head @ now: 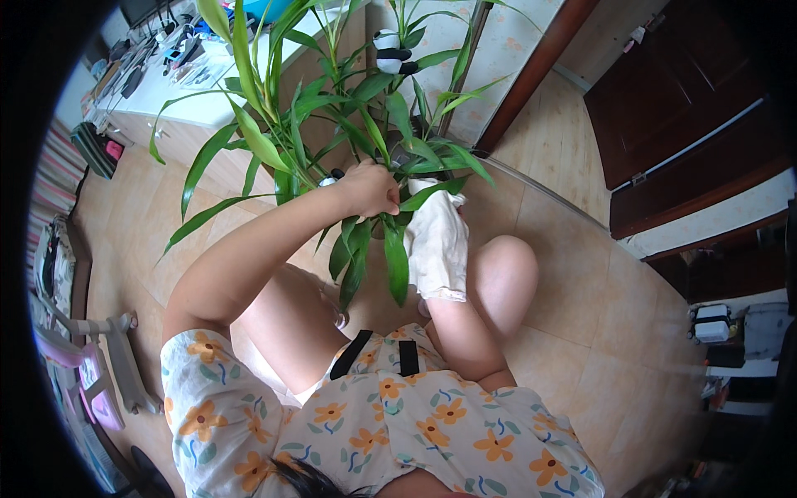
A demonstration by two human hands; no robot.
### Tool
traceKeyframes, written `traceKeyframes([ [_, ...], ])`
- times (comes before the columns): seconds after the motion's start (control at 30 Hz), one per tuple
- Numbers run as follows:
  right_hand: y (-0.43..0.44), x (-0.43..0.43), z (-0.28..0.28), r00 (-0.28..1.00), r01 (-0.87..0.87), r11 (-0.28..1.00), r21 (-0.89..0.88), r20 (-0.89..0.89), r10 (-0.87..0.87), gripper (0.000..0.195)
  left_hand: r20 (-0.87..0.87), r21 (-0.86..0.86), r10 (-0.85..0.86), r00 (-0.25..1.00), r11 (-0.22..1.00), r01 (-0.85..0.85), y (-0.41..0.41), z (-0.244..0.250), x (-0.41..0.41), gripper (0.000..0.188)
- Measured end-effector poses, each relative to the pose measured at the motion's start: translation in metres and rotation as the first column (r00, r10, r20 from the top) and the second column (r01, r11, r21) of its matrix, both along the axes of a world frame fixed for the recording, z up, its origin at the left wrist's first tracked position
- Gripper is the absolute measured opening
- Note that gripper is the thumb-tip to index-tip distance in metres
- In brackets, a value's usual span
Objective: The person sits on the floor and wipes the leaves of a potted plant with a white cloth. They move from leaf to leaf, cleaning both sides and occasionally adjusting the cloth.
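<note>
A potted plant with long green leaves (398, 115) stands on the floor before me, its pot mostly hidden by foliage. My left hand (372, 188) reaches in among the leaves, fingers curled around the base of one broad leaf (433, 192). That leaf stretches to the right over a white cloth (439, 243). The cloth drapes over my right hand (461, 211) and wrist, hiding nearly all of the fingers. A small black-and-white panda figure (389, 53) sits high in the plant. Another panda figure (329, 180) shows partly beside my left wrist.
Behind the plant on the left is a white-topped cabinet (205, 109) with cluttered small items. A dark wooden door (672, 93) is at the right, past a floor threshold strip (548, 193). A chair base with casters (127, 355) stands left on the tiled floor (573, 292).
</note>
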State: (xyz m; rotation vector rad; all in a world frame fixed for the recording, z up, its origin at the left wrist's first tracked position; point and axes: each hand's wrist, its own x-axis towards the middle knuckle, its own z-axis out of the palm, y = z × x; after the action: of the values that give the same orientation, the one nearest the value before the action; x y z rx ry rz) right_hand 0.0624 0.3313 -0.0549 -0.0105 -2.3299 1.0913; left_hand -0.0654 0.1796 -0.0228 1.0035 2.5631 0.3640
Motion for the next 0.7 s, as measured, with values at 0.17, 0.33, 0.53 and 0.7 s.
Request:
traceKeyframes([
  [0.17,0.024,-0.005,-0.009,1.0,0.019,0.99,-0.143,-0.017,-0.022,0.025,-0.002,0.01,-0.014,1.0,1.0,0.014,0.004,0.002,-0.001,0.024],
  [0.33,0.063,-0.024,-0.001,0.99,-0.086,0.445,-0.891,-0.026,0.139,0.02,-0.008,-0.031,-0.013,1.0,0.999,0.013,-0.007,0.003,0.002,0.024],
  [0.53,0.087,-0.055,-0.062,0.996,-0.01,0.14,-0.99,0.002,0.084,0.02,0.01,0.012,0.018,1.0,1.0,-0.018,-0.011,0.0,-0.006,0.025],
  [0.7,0.013,-0.019,-0.104,0.955,-0.007,0.296,-0.955,0.082,0.286,0.018,0.027,-0.001,0.013,1.0,1.0,-0.013,-0.003,-0.003,-0.01,0.027],
])
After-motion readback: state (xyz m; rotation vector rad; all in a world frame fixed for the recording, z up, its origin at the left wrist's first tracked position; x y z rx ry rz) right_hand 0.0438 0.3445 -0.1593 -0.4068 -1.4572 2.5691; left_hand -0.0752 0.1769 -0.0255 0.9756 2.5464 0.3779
